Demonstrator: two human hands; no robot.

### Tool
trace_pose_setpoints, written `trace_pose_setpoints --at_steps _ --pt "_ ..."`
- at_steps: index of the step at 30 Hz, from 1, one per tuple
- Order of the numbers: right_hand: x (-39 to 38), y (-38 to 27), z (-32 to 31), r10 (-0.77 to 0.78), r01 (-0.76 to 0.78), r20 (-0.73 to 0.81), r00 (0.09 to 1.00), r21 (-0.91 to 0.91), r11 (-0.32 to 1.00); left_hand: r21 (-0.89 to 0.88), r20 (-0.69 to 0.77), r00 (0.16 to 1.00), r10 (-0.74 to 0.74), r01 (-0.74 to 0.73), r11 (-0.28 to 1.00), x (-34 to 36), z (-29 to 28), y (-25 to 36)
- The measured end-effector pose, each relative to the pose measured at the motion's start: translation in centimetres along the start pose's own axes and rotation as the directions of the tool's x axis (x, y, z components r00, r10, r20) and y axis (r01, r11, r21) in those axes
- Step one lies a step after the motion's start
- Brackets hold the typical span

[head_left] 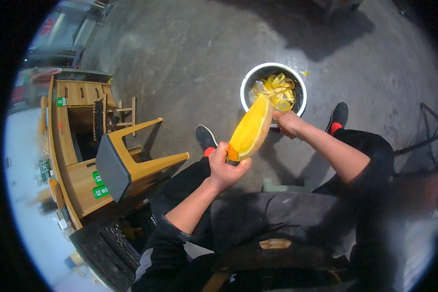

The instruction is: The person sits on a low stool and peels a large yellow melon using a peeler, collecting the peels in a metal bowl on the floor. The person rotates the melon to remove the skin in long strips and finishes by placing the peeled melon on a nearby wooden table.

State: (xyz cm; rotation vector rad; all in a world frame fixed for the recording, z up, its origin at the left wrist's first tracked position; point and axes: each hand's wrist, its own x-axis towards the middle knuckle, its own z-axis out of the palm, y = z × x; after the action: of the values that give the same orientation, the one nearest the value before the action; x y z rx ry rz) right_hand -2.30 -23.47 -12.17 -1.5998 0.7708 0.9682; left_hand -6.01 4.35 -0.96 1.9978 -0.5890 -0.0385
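Observation:
My left hand (227,168) grips the near end of a long piece of pumpkin (250,127), its bright yellow-orange cut flesh facing up and pale rind along the right edge. The piece slants away from me, its far end over the near rim of a round bin (247,101). Strips of yellow peel (280,90) fill that bin. Closed beside the pumpkin's right side, near the bin's front rim, is my right hand (288,123). Whatever its fingers hold is hidden from view. A dark bit (233,162) shows under the pumpkin's near end at my left hand.
A stool with yellow legs and a dark seat (113,168) lies tipped at the left, by a wooden cabinet (68,131). One peel scrap (304,73) is on the concrete floor (190,63) beyond the bin. My shoes (205,137) stand on either side. Dark thin legs of a stand (423,138) show at the right.

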Motion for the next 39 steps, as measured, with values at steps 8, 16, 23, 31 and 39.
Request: trace_pose_setpoints --at_steps 8,16,23,31,39 --pt "-8.1 -1.9 2.1 -0.788 0.725 -0.394 0.472 -0.336 0.602 0.157 -0.001 0.988 0.152 -0.150 0.976 0.1 -0.2 -1.3" --pt "-7.5 -3.0 -0.5 -0.783 0.585 -0.141 0.605 -0.589 0.558 0.223 0.024 0.931 0.365 -0.361 0.905 -0.3 -0.7 -1.9" --pt "-3.2 -1.6 -1.9 -0.519 0.385 -0.356 0.778 -0.383 0.840 0.223 0.043 0.926 0.376 -0.375 0.900 -1.1 -1.1 -1.0" --pt "-10.3 -1.9 1.9 -0.678 0.631 -0.343 0.650 -0.255 0.733 0.283 0.027 0.936 0.351 -0.344 0.895 -1.3 -0.9 -1.5" --pt "-8.1 -1.6 1.1 -0.764 0.644 -0.255 0.593 -0.419 0.640 0.265 0.042 0.936 0.349 -0.347 0.900 -0.8 -0.4 -1.5"
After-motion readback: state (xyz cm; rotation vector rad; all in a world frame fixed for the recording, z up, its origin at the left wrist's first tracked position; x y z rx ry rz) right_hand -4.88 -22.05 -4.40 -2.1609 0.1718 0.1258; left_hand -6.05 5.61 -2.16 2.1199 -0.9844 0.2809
